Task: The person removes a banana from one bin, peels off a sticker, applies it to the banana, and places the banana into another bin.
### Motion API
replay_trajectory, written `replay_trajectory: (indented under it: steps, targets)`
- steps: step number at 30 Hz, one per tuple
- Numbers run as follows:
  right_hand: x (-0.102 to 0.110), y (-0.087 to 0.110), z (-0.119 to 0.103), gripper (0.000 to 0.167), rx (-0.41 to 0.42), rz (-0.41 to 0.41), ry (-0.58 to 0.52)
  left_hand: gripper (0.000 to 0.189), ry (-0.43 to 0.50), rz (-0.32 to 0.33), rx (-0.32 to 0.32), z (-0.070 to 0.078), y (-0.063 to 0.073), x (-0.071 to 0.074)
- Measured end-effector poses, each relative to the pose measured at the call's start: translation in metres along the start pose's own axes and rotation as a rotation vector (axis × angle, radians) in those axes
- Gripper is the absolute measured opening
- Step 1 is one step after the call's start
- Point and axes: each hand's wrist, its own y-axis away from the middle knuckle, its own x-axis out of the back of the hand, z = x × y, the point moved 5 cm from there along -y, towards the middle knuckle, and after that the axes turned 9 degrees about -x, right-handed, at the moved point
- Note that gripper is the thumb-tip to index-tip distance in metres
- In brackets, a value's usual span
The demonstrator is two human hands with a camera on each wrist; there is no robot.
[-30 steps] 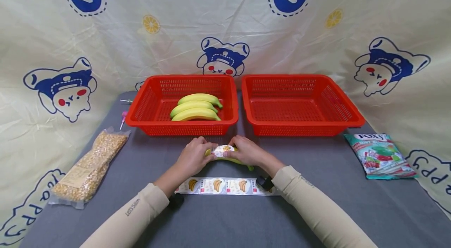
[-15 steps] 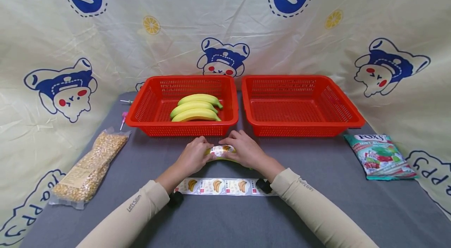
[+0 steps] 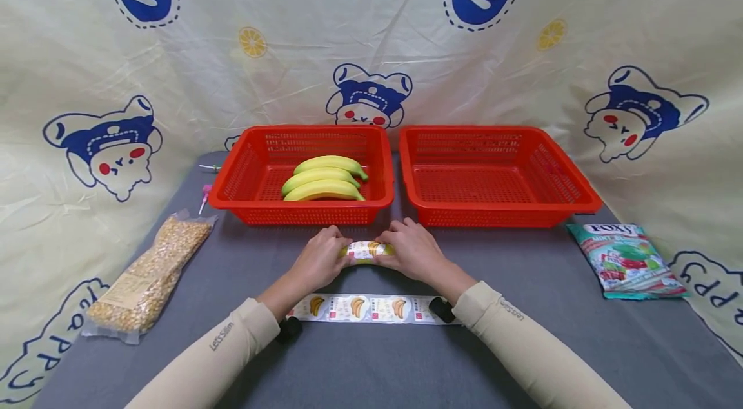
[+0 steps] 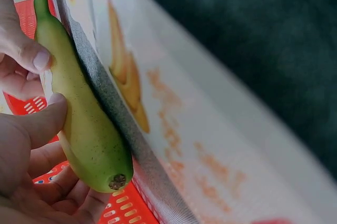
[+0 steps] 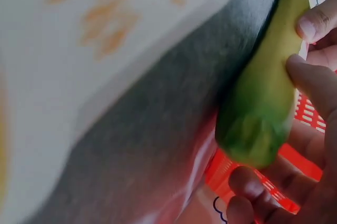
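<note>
Grey worktop (image 3: pixel 371 370) underneath. My left fingers (image 4: pixel 45 123) and right fingers (image 5: pixel 317 84) are grasping a banana (image 4: pixel 89 121), label (image 3: pixel 361 250) facing up, between sticker strip (image 3: pixel 378 309) and left red basket (image 3: pixel 302 212); I'm judging pressing outward from the label's centre best for avoiding creases.

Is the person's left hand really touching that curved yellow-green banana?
Touching. In the left wrist view, the left hand has its thumb laid against the banana, with no gap visible between them.

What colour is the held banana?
The banana is yellow with green ends, clearest in the left wrist view.
</note>
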Motion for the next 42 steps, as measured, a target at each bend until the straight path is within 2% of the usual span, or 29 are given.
replay_trajectory:
  steps: [7,12,16,19,23,29,33,37,42]
  targets:
    - [0.003,0.000,-0.005,0.042,-0.009,-0.039,-0.009,0.034,0.004,0.005,-0.011,0.000,0.000,-0.001]
    - [0.004,-0.005,-0.018,0.038,0.031,0.030,-0.002,0.032,-0.015,0.022,-0.023,0.002,-0.002,-0.001]
    - [0.003,-0.006,-0.018,0.035,0.034,0.070,0.071,0.031,-0.036,0.022,-0.029,0.003,-0.003,-0.002]
    - [0.003,-0.004,-0.011,0.033,0.000,0.057,0.094,0.032,-0.036,0.019,-0.024,0.003,-0.003,-0.002]
    - [0.003,0.000,-0.003,0.030,-0.035,0.014,0.055,0.033,-0.021,0.016,-0.007,0.003,-0.003,-0.001]
    - [-0.001,0.001,0.000,0.032,-0.010,-0.027,-0.003,0.039,0.021,-0.016,0.033,0.002,-0.004,-0.001]
    - [0.000,0.001,-0.002,0.030,0.018,-0.019,-0.020,0.046,-0.040,-0.046,0.027,0.004,-0.006,-0.003]
    - [0.001,0.003,-0.005,0.029,0.039,-0.005,-0.008,0.040,-0.103,-0.031,0.017,0.006,-0.007,-0.004]
    - [0.000,0.004,-0.004,0.032,0.030,-0.001,0.014,0.035,-0.014,0.012,0.045,0.001,-0.005,-0.002]
